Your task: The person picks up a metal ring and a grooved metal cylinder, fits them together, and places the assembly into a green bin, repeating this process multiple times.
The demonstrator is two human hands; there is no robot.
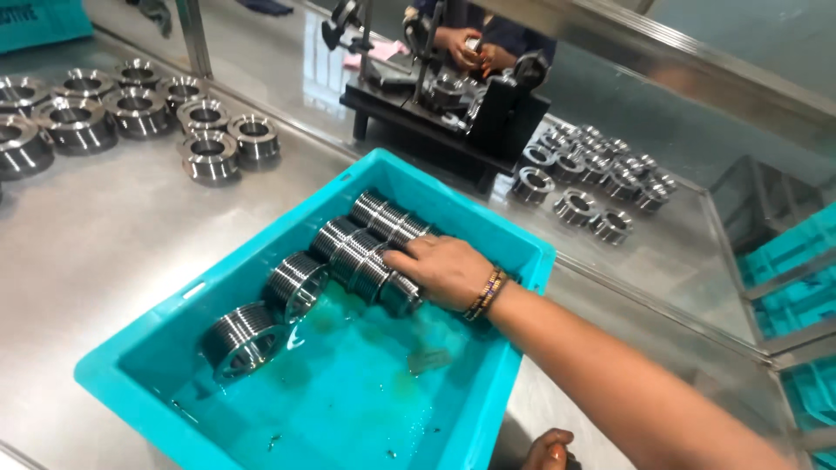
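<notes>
A teal plastic bin (522, 252) holds shallow liquid and several threaded metal rings (348, 248) lying in a row along its far side. My right hand (444, 270), with a beaded bracelet on the wrist, reaches in from the lower right. Its fingers close over the nearest ring (399, 294) in that row. Another ring (242, 338) lies apart at the bin's left end. Only the curled fingertips of my left hand (549, 450) show at the bottom edge, beside the bin's near corner. What they hold, if anything, is hidden.
Several machined metal rings (131, 109) stand on the steel table (113, 235) at the far left, and more (592, 178) at the far right. Behind the bin stands a black fixture (435, 109) where another person's hands (470, 48) work. Teal crates (797, 270) sit at the right.
</notes>
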